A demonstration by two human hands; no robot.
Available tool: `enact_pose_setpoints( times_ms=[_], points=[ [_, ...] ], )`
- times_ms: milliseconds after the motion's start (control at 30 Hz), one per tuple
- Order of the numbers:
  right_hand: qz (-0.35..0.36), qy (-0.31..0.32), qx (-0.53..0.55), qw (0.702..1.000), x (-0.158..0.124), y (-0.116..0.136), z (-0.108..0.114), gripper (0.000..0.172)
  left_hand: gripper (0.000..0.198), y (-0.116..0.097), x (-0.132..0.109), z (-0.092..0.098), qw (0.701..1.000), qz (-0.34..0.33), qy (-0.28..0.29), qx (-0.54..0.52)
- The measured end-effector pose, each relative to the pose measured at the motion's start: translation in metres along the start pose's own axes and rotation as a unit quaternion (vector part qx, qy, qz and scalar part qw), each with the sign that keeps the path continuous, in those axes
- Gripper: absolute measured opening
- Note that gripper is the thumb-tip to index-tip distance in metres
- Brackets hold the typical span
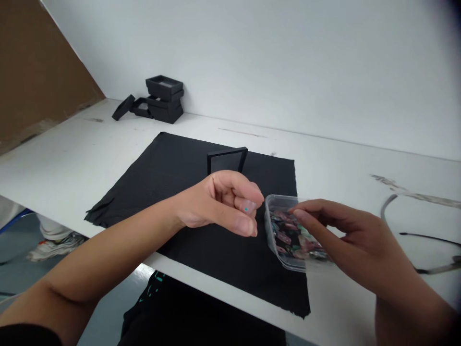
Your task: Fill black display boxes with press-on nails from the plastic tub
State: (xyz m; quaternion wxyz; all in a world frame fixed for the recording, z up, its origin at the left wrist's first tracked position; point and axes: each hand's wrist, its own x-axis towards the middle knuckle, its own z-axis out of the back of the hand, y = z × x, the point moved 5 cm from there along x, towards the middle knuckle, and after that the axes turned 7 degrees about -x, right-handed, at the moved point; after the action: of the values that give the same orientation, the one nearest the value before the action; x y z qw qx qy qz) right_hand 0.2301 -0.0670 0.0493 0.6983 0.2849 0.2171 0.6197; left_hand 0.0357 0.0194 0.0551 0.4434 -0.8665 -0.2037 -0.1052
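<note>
Right hand (345, 235) fingers clamp the clear plastic tub (284, 230) of glossy chips; left hand (223, 204) fingers are curled together above matte black cloth (180, 168).

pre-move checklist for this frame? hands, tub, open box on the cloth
1. Left hand curled shut, thumb to fingers; anything pinched: cannot tell.
2. Right hand fingers reach into the clear tub: ok.
3. Tub holds mixed coloured pieces: ok.
4. Tub rests on the black cloth by the table edge: ok.
5. Small black box stands open on the cloth behind the left hand: ok.
6. Box contents: cannot tell.
</note>
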Motion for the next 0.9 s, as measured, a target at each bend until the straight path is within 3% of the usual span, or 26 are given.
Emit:
enact_pose_setpoints(
  times_ms=[400, 667, 900],
  points=[
    [0.011, 0.021, -0.028, 0.999, 0.0005, -0.0010, -0.0021, 0.031, 0.021, 0.0020, -0.0012, 0.0020, 0.998, 0.051, -0.046, 0.015],
    [0.019, 0.016, -0.051, 0.998, 0.0008, -0.0020, -0.0022, 0.029, 0.018, -0.0010, -0.0011, 0.0065, 0.994, 0.008, -0.087, 0.067],
    [0.027, 0.025, -0.067, 0.997, 0.0011, -0.0065, -0.0034, 0.028, 0.025, -0.0040, 0.0017, 0.0077, 0.996, -0.017, -0.067, 0.061]
  ],
)
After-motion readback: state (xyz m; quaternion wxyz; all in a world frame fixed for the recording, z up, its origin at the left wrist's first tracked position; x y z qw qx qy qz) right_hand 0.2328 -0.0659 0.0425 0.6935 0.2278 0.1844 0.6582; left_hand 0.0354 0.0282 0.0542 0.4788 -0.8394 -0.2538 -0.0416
